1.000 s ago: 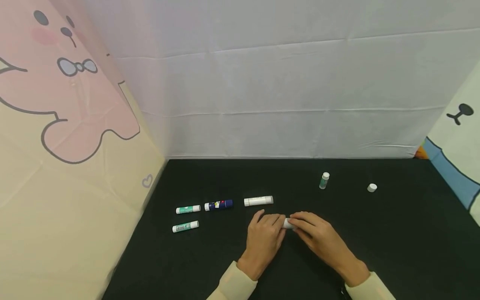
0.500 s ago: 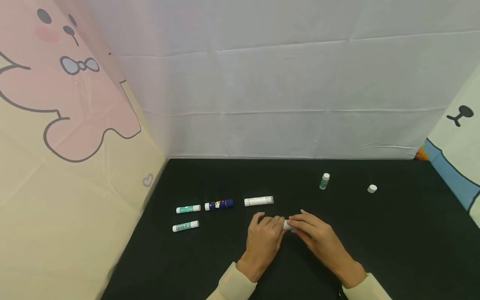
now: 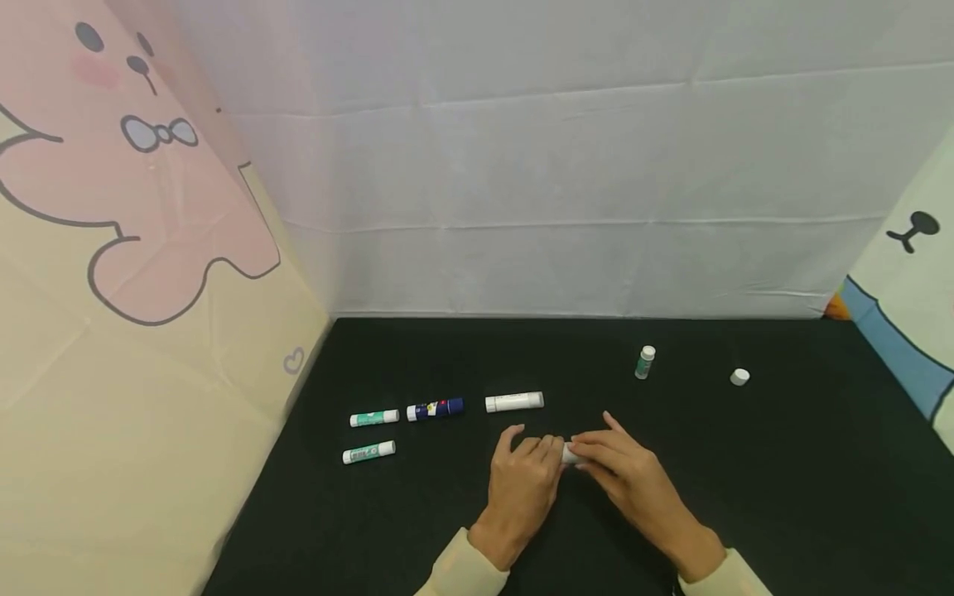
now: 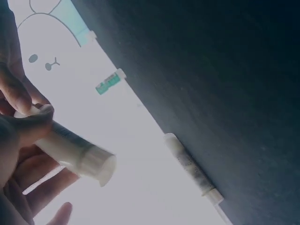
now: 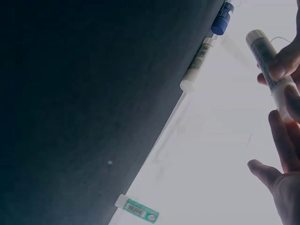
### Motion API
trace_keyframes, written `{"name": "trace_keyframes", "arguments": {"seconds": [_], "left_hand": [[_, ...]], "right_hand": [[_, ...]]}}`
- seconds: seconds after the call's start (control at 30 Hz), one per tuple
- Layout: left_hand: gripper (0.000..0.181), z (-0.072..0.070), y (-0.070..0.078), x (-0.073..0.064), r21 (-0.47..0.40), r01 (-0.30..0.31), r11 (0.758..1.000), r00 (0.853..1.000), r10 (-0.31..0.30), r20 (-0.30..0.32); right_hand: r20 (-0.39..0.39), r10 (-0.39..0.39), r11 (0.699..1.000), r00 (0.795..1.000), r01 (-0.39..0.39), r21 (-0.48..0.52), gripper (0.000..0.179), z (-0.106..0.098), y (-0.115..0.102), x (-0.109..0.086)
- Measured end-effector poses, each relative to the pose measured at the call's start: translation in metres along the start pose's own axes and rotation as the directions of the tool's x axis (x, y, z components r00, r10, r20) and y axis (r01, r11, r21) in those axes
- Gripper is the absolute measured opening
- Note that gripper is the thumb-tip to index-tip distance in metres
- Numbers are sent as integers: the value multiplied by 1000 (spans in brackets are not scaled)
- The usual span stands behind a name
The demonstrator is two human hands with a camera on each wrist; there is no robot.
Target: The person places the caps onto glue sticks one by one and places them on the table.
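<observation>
A white glue stick (image 5: 267, 58) with a printed label is held between both hands above the black table. My left hand (image 3: 522, 480) grips its body, leaving the base end (image 4: 99, 164) sticking out in the left wrist view. At the stick's other, white end, my right hand (image 3: 633, 480) pinches with thumb and fingertips, one finger raised away. In the head view only a short white part of the stick (image 3: 569, 454) shows between the hands; the rest is hidden behind the left fingers.
Beyond the hands lies another white glue stick (image 3: 514, 402). To its left are a dark blue glue stick (image 3: 436, 409) and two green ones, the farther (image 3: 375, 418) and the nearer (image 3: 368, 452). A short green stick (image 3: 644, 362) stands at back right, left of a white cap (image 3: 739, 377).
Both hands keep hold of the glue stick. The right hand has shifted slightly left and turned at the stick's end, and one of its fingers has lifted.
</observation>
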State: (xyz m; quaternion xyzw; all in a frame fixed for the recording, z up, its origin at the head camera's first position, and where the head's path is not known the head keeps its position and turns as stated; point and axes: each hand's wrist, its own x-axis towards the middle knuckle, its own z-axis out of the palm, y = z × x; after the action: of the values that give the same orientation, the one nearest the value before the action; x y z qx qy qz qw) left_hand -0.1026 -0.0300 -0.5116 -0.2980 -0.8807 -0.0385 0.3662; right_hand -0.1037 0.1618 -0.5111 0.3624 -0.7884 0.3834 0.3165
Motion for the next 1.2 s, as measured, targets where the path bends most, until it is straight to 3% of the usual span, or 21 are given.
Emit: {"name": "trace_keyframes", "arguments": {"seconds": [0.2,0.47,0.73,0.9,1.2], "left_hand": [[34,-4,2,0,-45,46,998,998,-45,33],[34,-8,-3,3,-59,107,993,992,-102,79],[36,-4,-19,-6,-48,177,983,981,-173,90],[35,-2,-31,-15,-46,227,973,971,-223,82],[31,-3,-47,-23,-21,291,956,950,-287,121]], "right_hand": [[-14,1,1000,1000,-1,-24,43,2,0,-3],[27,4,999,1000,-2,-48,44,-1,-1,2],[62,70,994,996,-64,-89,51,-9,2,-1],[41,80,992,996,-75,-106,52,-15,6,-3],[37,99,989,994,-94,-116,51,-21,9,-7]]}}
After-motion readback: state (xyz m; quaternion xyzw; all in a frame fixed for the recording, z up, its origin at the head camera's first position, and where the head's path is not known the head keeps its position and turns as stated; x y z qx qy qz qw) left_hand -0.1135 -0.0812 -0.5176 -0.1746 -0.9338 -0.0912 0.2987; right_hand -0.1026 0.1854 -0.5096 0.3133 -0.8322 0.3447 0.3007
